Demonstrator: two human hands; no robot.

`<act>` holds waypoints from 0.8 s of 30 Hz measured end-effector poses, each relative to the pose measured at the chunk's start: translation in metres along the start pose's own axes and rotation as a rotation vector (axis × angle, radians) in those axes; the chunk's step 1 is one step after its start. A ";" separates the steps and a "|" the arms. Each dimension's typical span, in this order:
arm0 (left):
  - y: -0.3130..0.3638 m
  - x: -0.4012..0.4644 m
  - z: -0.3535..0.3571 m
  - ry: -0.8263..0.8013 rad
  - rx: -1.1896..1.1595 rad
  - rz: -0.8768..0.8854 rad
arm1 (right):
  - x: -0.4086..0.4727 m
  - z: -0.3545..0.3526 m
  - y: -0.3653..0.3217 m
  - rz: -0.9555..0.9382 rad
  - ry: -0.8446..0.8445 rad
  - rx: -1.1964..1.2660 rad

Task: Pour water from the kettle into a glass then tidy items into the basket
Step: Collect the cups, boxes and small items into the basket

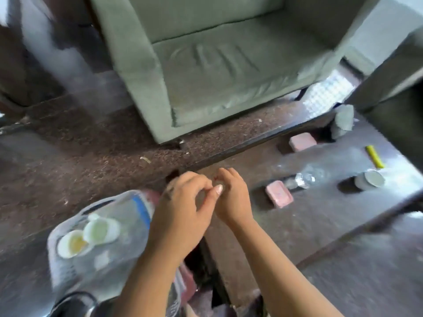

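Note:
My left hand (180, 209) and my right hand (231, 197) meet above the near edge of the dark table (320, 225). Their curled fingertips pinch a small pale thing (221, 188) with a red speck, too blurred to name. A white plastic basket (68, 266) stands lower left, beside my left forearm. It holds two round white tubs, one yellowish (74, 243) and one greenish (100, 229). A clear glass (304, 179) lies on its side on the table to the right. A dark curved handle, perhaps the kettle's (75, 300), shows at the bottom left edge.
On the table lie two pink blocks (302, 141) (279, 194), a yellow stick (375, 156), a white round tub (370, 180) and a grey lump (343, 121). A green armchair (206, 65) stands behind on brown carpet (91, 145).

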State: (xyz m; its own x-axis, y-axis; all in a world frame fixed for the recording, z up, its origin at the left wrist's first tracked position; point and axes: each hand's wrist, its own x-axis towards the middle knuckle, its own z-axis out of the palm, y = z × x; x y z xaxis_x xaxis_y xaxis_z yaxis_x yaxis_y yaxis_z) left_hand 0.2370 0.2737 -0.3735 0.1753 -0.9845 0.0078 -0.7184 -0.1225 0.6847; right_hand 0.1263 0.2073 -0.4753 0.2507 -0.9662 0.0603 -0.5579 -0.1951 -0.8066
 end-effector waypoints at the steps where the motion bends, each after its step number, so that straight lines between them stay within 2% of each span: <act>1: 0.011 0.009 0.027 -0.025 0.010 0.018 | 0.002 -0.023 0.019 0.032 0.020 -0.022; 3: 0.027 0.030 0.085 -0.084 0.053 0.038 | 0.003 -0.068 0.063 0.113 0.075 -0.079; 7: 0.078 0.064 0.199 -0.370 0.057 -0.042 | -0.008 -0.160 0.165 0.301 0.201 -0.165; 11: 0.133 0.089 0.310 -0.521 0.089 0.061 | -0.020 -0.244 0.269 0.528 0.266 -0.218; 16: 0.193 0.118 0.432 -0.553 -0.060 0.059 | -0.009 -0.310 0.369 0.701 0.348 -0.235; 18: 0.216 0.130 0.474 -0.623 -0.181 -0.049 | 0.004 -0.323 0.401 0.698 0.303 -0.215; 21: 0.241 0.143 0.525 -0.696 -0.589 -0.469 | 0.023 -0.330 0.431 0.738 0.219 -0.108; 22: 0.243 0.146 0.540 -0.673 -0.624 -0.547 | 0.027 -0.329 0.439 0.724 0.180 -0.110; 24: 0.241 0.154 0.562 -0.657 -0.587 -0.566 | 0.030 -0.329 0.456 0.691 0.088 -0.136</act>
State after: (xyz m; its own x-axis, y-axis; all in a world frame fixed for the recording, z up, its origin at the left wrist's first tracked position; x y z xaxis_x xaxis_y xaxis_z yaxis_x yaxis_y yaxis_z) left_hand -0.2874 0.0224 -0.6173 -0.1424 -0.6988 -0.7010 -0.1752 -0.6792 0.7127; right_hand -0.3804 0.0340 -0.6479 -0.2579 -0.8852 -0.3871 -0.6617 0.4538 -0.5969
